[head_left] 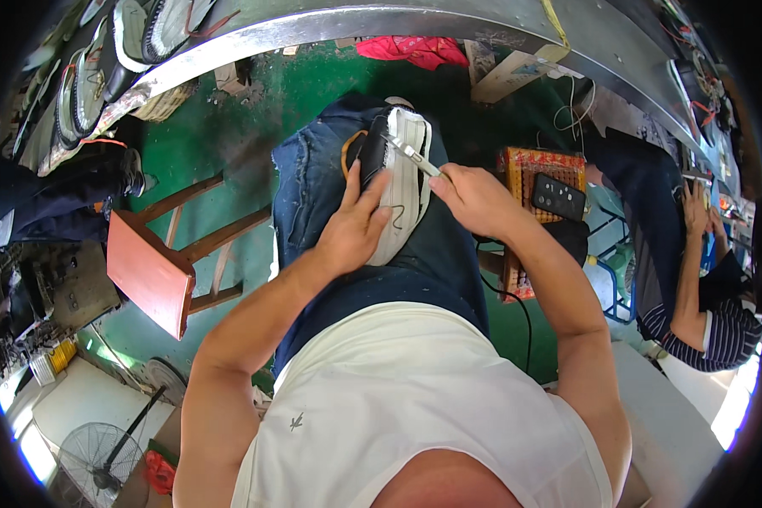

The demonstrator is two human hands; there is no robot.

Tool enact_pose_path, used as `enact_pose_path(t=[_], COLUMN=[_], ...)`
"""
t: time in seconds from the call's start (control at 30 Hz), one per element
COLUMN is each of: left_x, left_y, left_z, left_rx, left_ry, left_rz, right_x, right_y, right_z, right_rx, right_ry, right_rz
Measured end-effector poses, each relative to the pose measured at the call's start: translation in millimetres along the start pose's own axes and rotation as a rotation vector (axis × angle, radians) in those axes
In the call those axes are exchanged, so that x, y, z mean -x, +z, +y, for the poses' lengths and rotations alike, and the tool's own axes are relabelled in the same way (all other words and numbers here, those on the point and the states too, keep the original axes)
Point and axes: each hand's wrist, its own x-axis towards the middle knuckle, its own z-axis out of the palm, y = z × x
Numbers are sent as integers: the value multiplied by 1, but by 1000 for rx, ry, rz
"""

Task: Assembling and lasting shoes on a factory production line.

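A shoe with a black upper and whitish sole (408,196) lies sole side up across my lap on blue denim (300,182). My left hand (353,224) grips it from the left, fingers pressed along the black side. An orange-brown curved strip shows beside those fingers. My right hand (474,196) is closed round a slim silver metal tool (413,157). The tool's tip touches or nearly touches the border between the black part and the sole; its exact kind is unclear. A thin dark thread (397,217) lies on the sole near my left fingers.
Ahead runs a metal-edged workbench (313,69), with several shoes (89,89) at its left. A wooden stool (152,275) stands left. On my right, a black phone-like device (559,196) rests on a woven seat (516,165). Another person (694,313) works farther right. A fan (102,461) stands lower left.
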Motion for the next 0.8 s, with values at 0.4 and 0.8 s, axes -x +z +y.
enact_pose_path(t=[0.4, 0.8], left_x=[16, -89], left_y=[-68, -46], left_z=[51, 41], left_rx=[-220, 539], left_ry=[-30, -90], left_rz=[-192, -34], right_x=[79, 98], right_y=[48, 28], right_z=[45, 24], right_rx=[-830, -601], right_ry=[263, 258], right_rz=[188, -20])
